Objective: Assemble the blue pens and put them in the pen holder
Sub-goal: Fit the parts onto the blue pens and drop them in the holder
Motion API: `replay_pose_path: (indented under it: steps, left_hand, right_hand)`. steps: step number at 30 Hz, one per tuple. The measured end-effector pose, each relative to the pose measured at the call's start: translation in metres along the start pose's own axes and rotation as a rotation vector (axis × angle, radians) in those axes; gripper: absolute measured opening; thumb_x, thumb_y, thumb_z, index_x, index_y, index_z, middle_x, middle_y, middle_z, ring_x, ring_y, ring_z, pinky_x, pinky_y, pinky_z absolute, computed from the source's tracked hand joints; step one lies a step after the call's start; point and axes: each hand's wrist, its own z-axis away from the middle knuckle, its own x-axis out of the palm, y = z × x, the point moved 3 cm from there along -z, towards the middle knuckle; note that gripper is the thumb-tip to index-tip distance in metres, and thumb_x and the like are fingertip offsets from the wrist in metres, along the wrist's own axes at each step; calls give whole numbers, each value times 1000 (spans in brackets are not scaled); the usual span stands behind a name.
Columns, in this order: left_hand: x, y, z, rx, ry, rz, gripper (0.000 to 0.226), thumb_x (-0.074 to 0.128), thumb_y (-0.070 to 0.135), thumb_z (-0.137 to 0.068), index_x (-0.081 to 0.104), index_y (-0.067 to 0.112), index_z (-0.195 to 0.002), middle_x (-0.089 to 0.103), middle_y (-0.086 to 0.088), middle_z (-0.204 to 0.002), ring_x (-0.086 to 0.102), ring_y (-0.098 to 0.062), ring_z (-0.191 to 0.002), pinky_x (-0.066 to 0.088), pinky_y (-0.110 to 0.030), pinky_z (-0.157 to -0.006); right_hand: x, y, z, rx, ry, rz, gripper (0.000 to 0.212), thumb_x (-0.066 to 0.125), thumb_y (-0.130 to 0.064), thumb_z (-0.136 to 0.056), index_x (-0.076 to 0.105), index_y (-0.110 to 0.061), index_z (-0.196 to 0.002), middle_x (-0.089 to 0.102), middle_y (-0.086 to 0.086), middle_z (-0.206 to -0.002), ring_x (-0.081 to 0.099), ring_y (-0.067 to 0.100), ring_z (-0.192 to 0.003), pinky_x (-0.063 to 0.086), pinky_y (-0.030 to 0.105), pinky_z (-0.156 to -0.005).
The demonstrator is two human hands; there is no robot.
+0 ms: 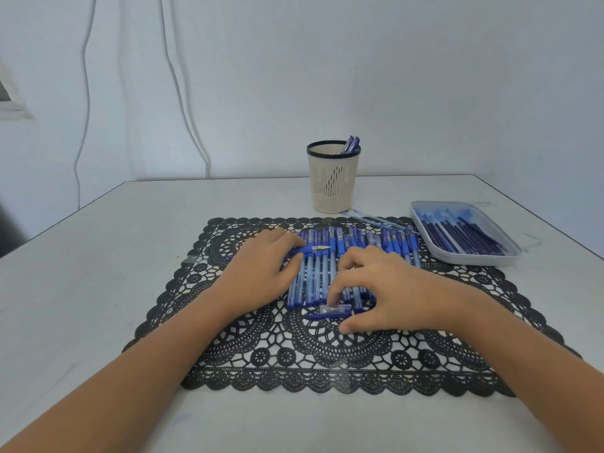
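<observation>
Lace mat [327,354] on white table [98,256]

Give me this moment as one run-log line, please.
left hand: grips uncapped pen | right hand: touches cap on mat | pen holder: pens inside

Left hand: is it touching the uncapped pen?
Touching. The head view shows the left hand gripping the uncapped pen by its blue barrel, fingers curled round it, tip sticking out to the right.
</observation>
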Motion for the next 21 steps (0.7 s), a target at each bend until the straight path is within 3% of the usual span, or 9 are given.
replay_pose_path:
  steps: [3, 8, 11, 14, 18, 21]
  left_hand:
    - [-1, 2, 0, 6, 13, 20, 24, 48, 24, -92, 62, 12, -108, 54, 7, -88, 47, -8, -82, 40, -27, -78]
    - [-5, 12, 1, 96, 37, 23, 35, 39, 34, -92, 63, 13, -108, 53, 10, -84, 47, -7, -78, 37, -23, -74]
    - [-6, 22, 2, 164, 8, 22, 38, 35, 35, -92, 62, 12, -107, 60, 3, -88, 52, -12, -82, 41, -24, -76]
    - [-7, 31, 3, 213, 13, 16, 36, 36, 32, -93, 62, 10, -106, 59, 2, -87, 52, -12, -81, 38, -20, -75]
    - [-11, 32, 1, 209, -24, 127, 41, 33, 37, -94, 61, 11, -110, 47, 18, -80, 43, 4, -74, 33, -9, -69]
    - [-13, 32, -1, 182, -63, 193, 39, 34, 37, -95, 61, 13, -111, 45, 23, -75, 47, 8, -73, 33, -6, -67]
  right_hand:
    - [-4, 2, 1, 39, 63, -88, 21, 59, -54, -79, 60, -39, -94, 46, -13, -106, 43, 6, -102, 34, 28, -91]
    - [-15, 12, 0, 219, 493, -278, 23, 45, -44, -91, 57, -25, -91, 59, -12, -84, 52, 1, -77, 41, 17, -68]
    - [-12, 13, -3, 275, 441, -349, 30, 40, -47, -92, 58, -23, -92, 62, -5, -82, 50, 2, -65, 37, 13, -58]
    - [-10, 12, -5, 257, 391, -397, 33, 39, -42, -95, 60, -21, -79, 62, -4, -71, 49, 6, -56, 36, 14, -54]
    - [-12, 12, -4, 194, 438, -467, 27, 46, -37, -93, 60, -21, -75, 58, -8, -62, 47, 6, -52, 41, 18, -54]
    - [-15, 10, -1, 95, 516, -392, 24, 50, -31, -92, 62, -17, -77, 58, -6, -62, 49, 4, -55, 40, 16, -56]
